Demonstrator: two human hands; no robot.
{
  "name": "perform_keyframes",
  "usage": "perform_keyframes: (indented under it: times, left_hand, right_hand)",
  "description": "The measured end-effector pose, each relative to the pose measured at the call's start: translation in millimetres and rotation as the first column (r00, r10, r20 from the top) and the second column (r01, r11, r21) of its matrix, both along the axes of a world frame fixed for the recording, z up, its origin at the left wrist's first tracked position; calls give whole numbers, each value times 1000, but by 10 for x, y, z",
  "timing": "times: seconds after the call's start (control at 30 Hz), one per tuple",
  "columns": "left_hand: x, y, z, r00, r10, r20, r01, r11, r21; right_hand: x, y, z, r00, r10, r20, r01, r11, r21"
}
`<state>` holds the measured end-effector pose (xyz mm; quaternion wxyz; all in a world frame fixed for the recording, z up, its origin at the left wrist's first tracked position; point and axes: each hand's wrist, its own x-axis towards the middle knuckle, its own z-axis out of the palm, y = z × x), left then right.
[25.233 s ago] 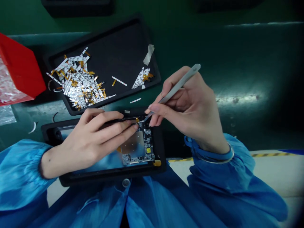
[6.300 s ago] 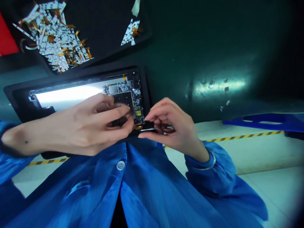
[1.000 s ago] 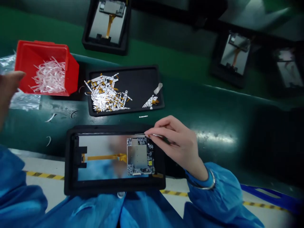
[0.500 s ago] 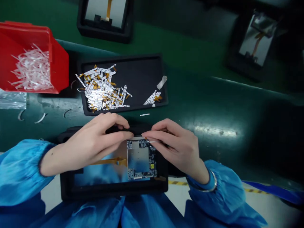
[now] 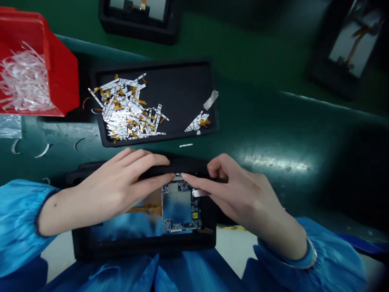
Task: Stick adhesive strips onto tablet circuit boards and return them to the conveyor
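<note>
As the head camera looks down, the left hand [image 5: 115,190] lies with its fingers pressed together over the top edge of a black jig [image 5: 142,245]. The right hand [image 5: 246,198] faces it, its fingertips [image 5: 190,180] closed together at that same edge, just above a circuit board [image 5: 179,207] seated in the jig. Whether either hand pinches anything, I cannot tell; a small white strip [image 5: 197,193] shows under the right fingers. Beyond them sit a black tray [image 5: 185,81] of silver strips [image 5: 124,109] and a red bin [image 5: 60,77] of shredded film [image 5: 24,81].
</note>
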<state>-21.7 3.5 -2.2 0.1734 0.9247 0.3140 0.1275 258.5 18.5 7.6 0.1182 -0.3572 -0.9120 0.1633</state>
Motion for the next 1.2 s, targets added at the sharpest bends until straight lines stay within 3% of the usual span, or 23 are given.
perform_keyframes:
  times: [0.1, 0.2, 0.4, 0.57, 0.7, 0.83, 0.93, 1.03, 1.2]
  left_hand:
    - [34, -12, 4, 1000, 23, 18, -23, 1000, 6]
    - [62, -23, 23, 1000, 16, 10, -16, 1000, -3]
    - [68, -44, 30, 1000, 20, 11, -20, 1000, 7]
    - [104, -124, 17, 999, 34, -36, -32, 998, 46]
    - [114, -182, 14, 997, 40, -70, -36, 998, 53]
    - [71, -182, -21, 997, 32, -72, -29, 999, 39]
    - [60, -161, -41, 994, 107, -23, -107, 994, -1]
    - [92, -110, -23, 991, 131, 8, -131, 990, -48]
    - [120, 21, 17, 999, 47, -7, -48, 997, -67]
  right_hand:
    - [34, 22, -67, 996, -9, -92, 0, 995, -97]
    - [52, 32, -109, 983, -37, -180, 21, 996, -90]
    - [-20, -47, -67, 993, -60, -99, 62, 998, 11]
    - [-95, -148, -101, 968, -235, -83, 236, 972, 1]
    - [-57, -129, -90, 994, -100, -42, 98, 994, -39]
    - [44, -40, -28, 992, -61, -109, 38, 978, -204]
    - [136, -5, 50, 945, -206, -252, 94, 913, -396]
    - [216, -22, 113, 842, -383, -381, 180, 863, -471]
    - [269, -65, 75, 784, -452, -425, 185, 825, -534]
